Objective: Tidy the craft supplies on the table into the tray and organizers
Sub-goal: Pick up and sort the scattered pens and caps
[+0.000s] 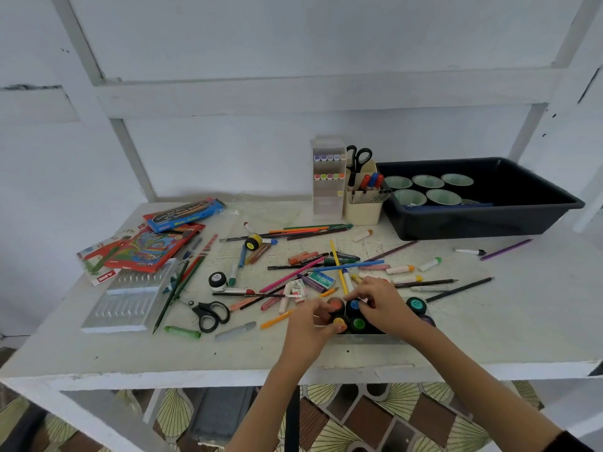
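L hand [311, 327] grips round red-lid paint pot [336, 306] | R hand [383, 305] pinches blue-lid pot [354, 304] | clear plastic box [368, 339]

A pale, bluish-white wall [293, 37] fills the upper view, crossed by white painted wooden beams [326, 93], one level and others slanting. A white table [489, 340] with a scuffed, chipped top stands against it. Beneath, the floor [359, 422] shows a pattern of brown squares and yellow-green fans. A dark post [292, 419] stands under the table's front edge. The light is soft and even.
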